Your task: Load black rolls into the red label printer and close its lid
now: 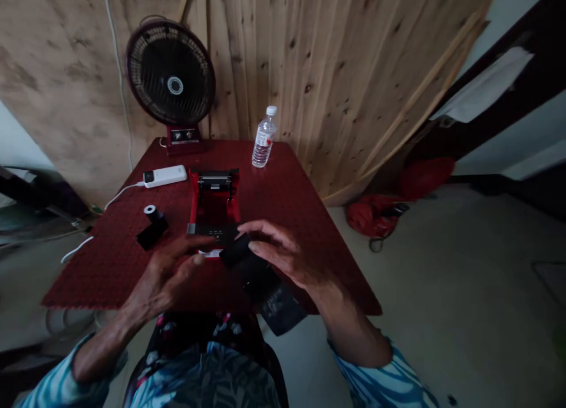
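A red and black device (215, 204), which looks like a small printer with its cover open, stands mid-table with a roller at its back. My right hand (283, 252) pinches the upper end of a dark, glossy black strip (260, 278). This strip slants down past the table's front edge; its exact kind is unclear. My left hand (177, 272) is open, fingers stretched toward the device's front and holding nothing. A white label or slip (211, 253) shows at the device's front edge. Left of the device lie a small roll with a white core (150, 211) and a black piece (151, 234).
On the red-covered table (300, 219) are a white power bank (165, 176) with a cable, a water bottle (264, 138) and a fan (170, 78) at the back. Wooden boards (309, 72) rise behind. A red bag (371, 216) lies on the floor at right.
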Demonstrator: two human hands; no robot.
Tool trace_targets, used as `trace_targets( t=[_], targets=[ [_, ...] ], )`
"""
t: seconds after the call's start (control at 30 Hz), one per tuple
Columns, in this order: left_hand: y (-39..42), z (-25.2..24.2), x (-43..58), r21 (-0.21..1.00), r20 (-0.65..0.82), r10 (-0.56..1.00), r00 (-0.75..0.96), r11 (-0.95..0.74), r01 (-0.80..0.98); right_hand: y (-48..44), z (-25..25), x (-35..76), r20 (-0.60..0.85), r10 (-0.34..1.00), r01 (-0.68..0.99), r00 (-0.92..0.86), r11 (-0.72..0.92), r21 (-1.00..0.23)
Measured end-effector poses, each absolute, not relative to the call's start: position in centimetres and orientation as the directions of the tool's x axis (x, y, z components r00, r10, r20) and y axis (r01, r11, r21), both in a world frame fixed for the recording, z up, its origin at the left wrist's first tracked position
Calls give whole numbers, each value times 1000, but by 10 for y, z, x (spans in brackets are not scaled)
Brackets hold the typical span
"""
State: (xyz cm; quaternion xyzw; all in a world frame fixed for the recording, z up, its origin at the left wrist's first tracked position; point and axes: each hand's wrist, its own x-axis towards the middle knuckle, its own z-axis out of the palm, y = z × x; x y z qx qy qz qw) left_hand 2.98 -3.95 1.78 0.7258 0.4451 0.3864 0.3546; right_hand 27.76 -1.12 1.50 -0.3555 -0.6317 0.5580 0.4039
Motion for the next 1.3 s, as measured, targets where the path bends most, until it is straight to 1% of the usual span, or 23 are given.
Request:
trace_targets(
  t=[0.07,0.13,0.2,0.27,0.37,0.43,0.5,0.6,0.7,0.87,0.93,1.0,1.07,1.13,1.2,1.3],
  targets=[
    [-39,17,39,905,135,916,377,-269,329,-14,13,269,142,870,13,-472,168,-986],
    [-36,12,43,938,62,908,413,-194,287,-17,10,264,149,859,24,-489,184,-983],
    [-35,7,43,964,-4,899,438,-113,239,-21,9,261,128,867,36,-482,165,-986],
    [-36,3,43,981,-73,895,441,-15,193,-25,9,261,93,885,15,-457,112,-994],
    [-38,2,41,988,-127,903,410,79,131,-29,8,265,34,906,-13,-422,32,-999],
    [-38,2,39,990,-128,911,393,96,100,-32,5,269,10,891,35,-453,29,-999],
    [-36,1,36,988,-152,907,393,135,71,-34,1,271,26,873,124,-487,99,-987],
    [-33,0,33,969,-214,861,461,248,-14,-35,-6,269,110,874,225,-474,241,-944],
    [-31,-2,33,947,-229,823,520,313,-77,-31,-10,266,171,868,229,-467,305,-924],
    [-32,-6,30,958,-218,846,486,280,-57,-29,-16,267,169,867,202,-469,292,-935],
    [-32,-3,28,963,-212,842,496,267,-43,-30,-18,267,197,862,198,-467,319,-927],
    [-32,5,25,973,-197,843,501,231,-5,-30,-15,266,289,842,201,-457,414,-888],
    [-29,19,23,988,-153,871,466,146,52,-24,-7,261,418,800,249,-431,550,-797],
    [-26,34,23,993,-70,916,395,27,113,-11,6,252,532,748,337,-398,658,-673],
    [-21,46,22,975,56,954,295,-115,188,9,21,241,614,697,411,-370,716,-565],
    [-16,52,21,876,289,941,175,-334,348,42,39,224,682,626,454,-378,767,-453]
  ],
)
